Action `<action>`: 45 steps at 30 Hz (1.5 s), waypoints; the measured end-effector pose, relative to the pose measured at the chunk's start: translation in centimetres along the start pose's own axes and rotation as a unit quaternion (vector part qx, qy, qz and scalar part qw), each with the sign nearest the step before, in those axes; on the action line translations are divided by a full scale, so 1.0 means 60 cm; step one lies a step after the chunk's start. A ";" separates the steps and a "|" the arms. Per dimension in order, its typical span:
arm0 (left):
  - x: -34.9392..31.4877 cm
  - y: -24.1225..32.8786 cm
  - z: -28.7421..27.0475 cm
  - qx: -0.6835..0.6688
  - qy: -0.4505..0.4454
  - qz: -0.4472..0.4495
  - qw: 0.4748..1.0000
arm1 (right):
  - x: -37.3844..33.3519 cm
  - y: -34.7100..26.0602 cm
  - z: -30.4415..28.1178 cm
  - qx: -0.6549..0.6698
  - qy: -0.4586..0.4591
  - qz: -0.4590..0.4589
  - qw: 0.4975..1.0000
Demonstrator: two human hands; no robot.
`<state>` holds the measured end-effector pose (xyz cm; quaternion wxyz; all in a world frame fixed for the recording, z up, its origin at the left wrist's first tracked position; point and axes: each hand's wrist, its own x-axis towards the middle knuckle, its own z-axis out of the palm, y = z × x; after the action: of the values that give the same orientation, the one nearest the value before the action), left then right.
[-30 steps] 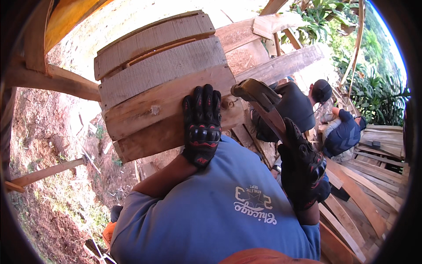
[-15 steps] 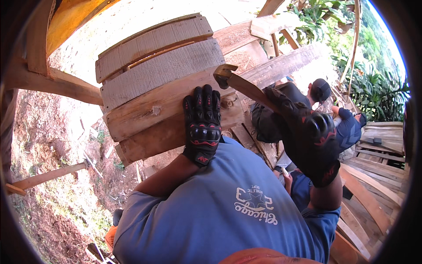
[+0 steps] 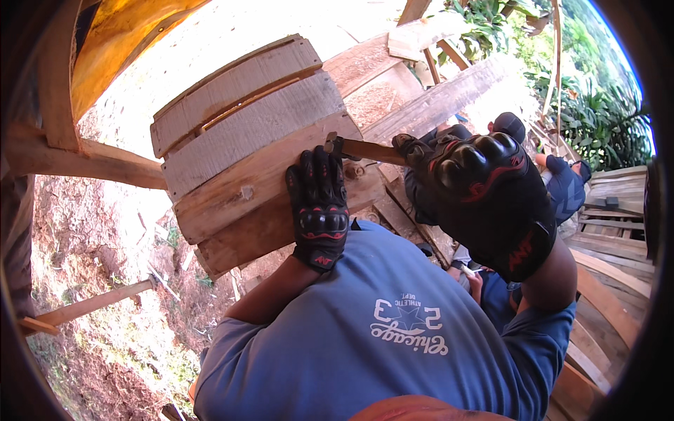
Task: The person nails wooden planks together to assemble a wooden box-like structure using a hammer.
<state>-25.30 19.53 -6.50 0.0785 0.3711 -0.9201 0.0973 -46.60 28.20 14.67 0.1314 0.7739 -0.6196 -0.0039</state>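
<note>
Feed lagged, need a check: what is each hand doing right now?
Left hand: open, flat on the wooden boards.
Right hand: closed around the hammer handle.

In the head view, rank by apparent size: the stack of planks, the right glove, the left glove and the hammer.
1. stack of planks
2. right glove, enlarged by nearness to camera
3. left glove
4. hammer, handle partly hidden

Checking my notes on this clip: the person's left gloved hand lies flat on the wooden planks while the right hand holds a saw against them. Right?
Not quite. In the head view the right hand grips a hammer, not a saw, its head at the planks. The left hand does lie flat on them.
</note>
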 end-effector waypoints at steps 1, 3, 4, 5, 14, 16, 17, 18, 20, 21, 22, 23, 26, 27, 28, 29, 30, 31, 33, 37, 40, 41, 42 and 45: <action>-0.001 0.000 -0.001 0.008 -0.003 0.002 1.000 | 0.001 0.000 -0.002 -0.023 -0.050 0.007 0.998; -0.004 -0.002 0.003 -0.010 0.004 0.000 1.000 | -0.001 0.004 0.001 0.061 0.022 0.013 0.998; -0.005 -0.002 0.005 -0.018 0.009 -0.003 1.000 | -0.004 0.007 0.005 0.082 0.043 0.020 0.996; -0.002 0.000 0.007 -0.025 0.018 -0.004 1.000 | -0.008 0.010 0.009 0.103 0.063 0.027 0.992; 0.006 -0.002 -0.007 -0.073 0.027 -0.002 0.997 | -0.171 -0.056 0.184 0.373 -0.012 0.316 0.872; 0.001 -0.002 -0.007 -0.057 0.029 0.000 0.998 | -0.179 -0.075 0.190 0.365 0.043 0.307 0.878; 0.002 -0.003 -0.001 -0.046 0.032 0.000 0.998 | -0.182 -0.085 0.202 0.361 0.071 0.307 0.878; 0.003 -0.003 0.003 -0.035 0.035 0.000 0.999 | -0.184 -0.091 0.209 0.355 0.100 0.307 0.877; 0.000 -0.004 0.003 -0.051 0.022 -0.002 0.998 | -0.187 -0.093 0.215 0.366 0.078 0.298 0.878; 0.002 -0.004 0.002 -0.062 0.016 -0.002 0.998 | -0.192 -0.095 0.221 0.353 0.086 0.288 0.886; 0.007 -0.004 0.003 -0.051 0.022 0.002 0.998 | -0.195 -0.096 0.225 0.340 0.093 0.278 0.894; 0.007 -0.003 0.005 -0.040 0.026 0.005 0.999 | -0.197 -0.100 0.221 0.352 0.092 0.299 0.882; 0.009 0.001 0.001 -0.024 0.020 0.006 0.999 | -0.191 -0.108 0.208 0.386 0.075 0.339 0.855; 0.009 0.002 -0.001 -0.022 0.017 0.005 1.000 | -0.187 -0.104 0.210 0.396 0.061 0.337 0.852; 0.007 0.002 0.001 -0.018 0.016 0.006 1.000 | -0.185 -0.102 0.211 0.406 0.047 0.335 0.849; 0.006 0.002 0.004 -0.015 0.017 0.005 1.000 | -0.186 -0.098 0.213 0.401 0.059 0.324 0.855; 0.007 0.002 0.005 -0.011 0.017 0.003 1.000 | -0.187 -0.093 0.216 0.396 0.070 0.313 0.860; 0.008 0.002 0.004 -0.016 0.017 0.001 1.000 | -0.188 -0.090 0.218 0.391 0.082 0.302 0.865; 0.008 0.008 -0.014 -0.026 0.011 -0.004 1.000 | -0.192 -0.087 0.212 0.365 0.121 0.306 0.871; 0.009 0.007 -0.010 -0.004 0.007 -0.005 1.000 | -0.198 -0.084 0.199 0.348 0.104 0.312 0.878; 0.008 0.008 -0.003 -0.001 0.010 -0.008 1.000 | -0.197 -0.075 0.213 0.364 0.058 0.285 0.885; 0.008 0.009 -0.001 0.001 0.014 -0.009 1.000 | -0.197 -0.072 0.218 0.365 0.045 0.270 0.890; 0.008 0.010 0.000 0.002 0.017 -0.010 1.000 | -0.200 -0.075 0.217 0.362 0.055 0.275 0.889; 0.007 0.007 0.002 0.003 0.015 -0.002 1.000 | -0.204 -0.084 0.202 0.353 0.080 0.296 0.884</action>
<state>-25.87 19.50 -6.55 0.0918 0.3718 -0.9177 0.1054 -46.63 38.54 0.01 -0.1068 0.5473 -0.7677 0.3158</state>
